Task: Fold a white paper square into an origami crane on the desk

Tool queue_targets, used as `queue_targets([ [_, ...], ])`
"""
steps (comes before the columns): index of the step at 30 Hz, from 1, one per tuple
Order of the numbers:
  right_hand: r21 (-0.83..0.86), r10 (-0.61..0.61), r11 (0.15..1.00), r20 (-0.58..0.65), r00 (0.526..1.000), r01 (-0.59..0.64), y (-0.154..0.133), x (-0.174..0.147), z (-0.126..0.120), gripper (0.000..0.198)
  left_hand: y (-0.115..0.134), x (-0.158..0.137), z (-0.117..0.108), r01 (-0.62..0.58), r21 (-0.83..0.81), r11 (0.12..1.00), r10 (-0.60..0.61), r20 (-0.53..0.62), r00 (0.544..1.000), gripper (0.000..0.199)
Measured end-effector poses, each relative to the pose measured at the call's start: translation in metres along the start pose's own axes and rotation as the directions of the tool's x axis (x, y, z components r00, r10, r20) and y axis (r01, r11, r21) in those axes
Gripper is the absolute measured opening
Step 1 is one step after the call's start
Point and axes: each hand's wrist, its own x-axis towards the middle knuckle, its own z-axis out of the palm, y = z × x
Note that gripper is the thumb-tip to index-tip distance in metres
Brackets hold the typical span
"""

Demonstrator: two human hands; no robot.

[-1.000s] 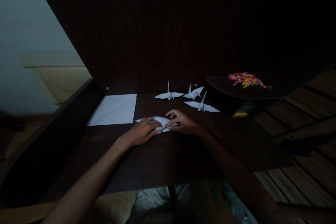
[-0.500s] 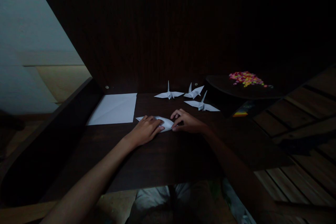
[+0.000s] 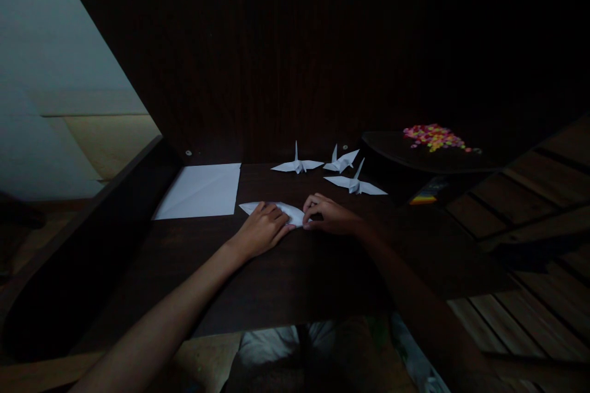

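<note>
A partly folded white paper [image 3: 292, 214] lies flat on the dark wooden desk [image 3: 295, 270]. My left hand [image 3: 262, 230] rests palm down on its left half, fingers pressing the paper. My right hand [image 3: 328, 216] pinches the paper's right tip with curled fingers. Three finished white paper cranes stand behind: one [image 3: 297, 165] at centre, one [image 3: 340, 161] beside it, one [image 3: 354, 183] nearer and to the right.
A flat white sheet [image 3: 199, 190] lies at the desk's back left. A dark round tray [image 3: 415, 156] with a heap of small colourful pieces [image 3: 433, 137] sits at the right. A dark back panel rises behind the desk. Wooden slats lie to the right.
My right hand slid from lying over the paper's middle to its right tip and curled. My left hand shifted slightly forward on the paper. The paper looks narrower and more folded.
</note>
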Motion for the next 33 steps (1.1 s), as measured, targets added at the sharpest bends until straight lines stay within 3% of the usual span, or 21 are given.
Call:
queue_targets([
  [10,-0.020,0.032,0.999,-0.003,0.999,-0.032,0.002,0.000,0.002,0.004,0.004,0.005,0.009,0.029,0.093,0.995,-0.027,-0.029,0.999,0.032],
  [28,0.033,0.040,0.999,-0.009,0.999,-0.040,0.004,-0.003,-0.004,0.010,-0.006,0.002,0.020,0.068,-0.070,0.995,-0.075,-0.104,0.992,0.029],
  [33,-0.001,0.091,0.996,0.016,0.996,-0.091,0.007,-0.005,-0.007,0.007,-0.006,0.002,0.021,0.065,-0.035,0.997,-0.069,-0.110,0.992,0.027],
])
